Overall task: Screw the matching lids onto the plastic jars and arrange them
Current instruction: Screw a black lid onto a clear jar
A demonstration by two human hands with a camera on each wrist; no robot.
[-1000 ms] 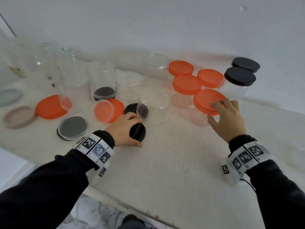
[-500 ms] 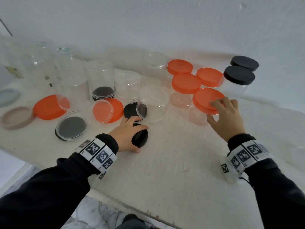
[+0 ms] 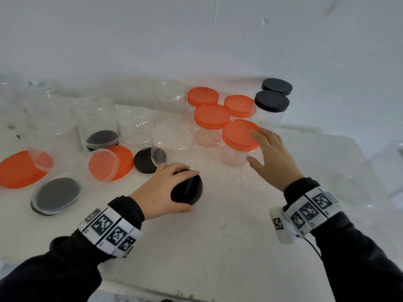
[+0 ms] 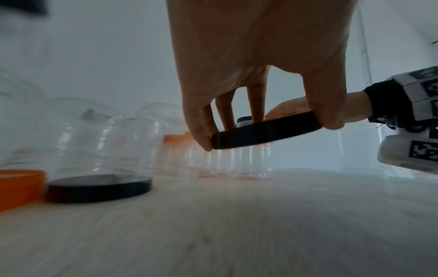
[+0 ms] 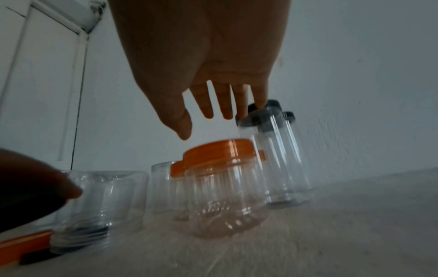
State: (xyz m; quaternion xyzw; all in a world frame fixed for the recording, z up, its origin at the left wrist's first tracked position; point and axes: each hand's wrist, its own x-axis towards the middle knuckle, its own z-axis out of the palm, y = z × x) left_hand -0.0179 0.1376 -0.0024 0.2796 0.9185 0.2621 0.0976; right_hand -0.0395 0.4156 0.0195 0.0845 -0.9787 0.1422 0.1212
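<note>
My left hand [image 3: 192, 190] grips a black lid [image 3: 185, 192] by its rim between thumb and fingers. In the left wrist view the black lid [image 4: 265, 131] hangs tilted, clear of the table. My right hand [image 3: 253, 147] is open with fingers spread, its fingertips [image 3: 256, 134] at the right edge of the nearest orange-lidded jar [image 3: 238, 132]. In the right wrist view that jar [image 5: 220, 155] stands just below my right hand [image 5: 196, 125], with a gap showing between them. An uncapped clear jar [image 3: 172, 140] stands just beyond the left hand, a loose black lid [image 3: 142, 161] beside it.
Three more orange-lidded jars [image 3: 211, 116] and two black-lidded jars [image 3: 271, 101] cluster at the back right. Several uncapped clear jars [image 3: 96, 114] stand at the back left, with loose orange lids [image 3: 19, 168] and black lids [image 3: 56, 192] among them. The table's front edge [image 3: 152, 288] runs below.
My left hand has closed round the black lid, raised it off the table and drawn it a little nearer. The right hand has stayed by the orange lid.
</note>
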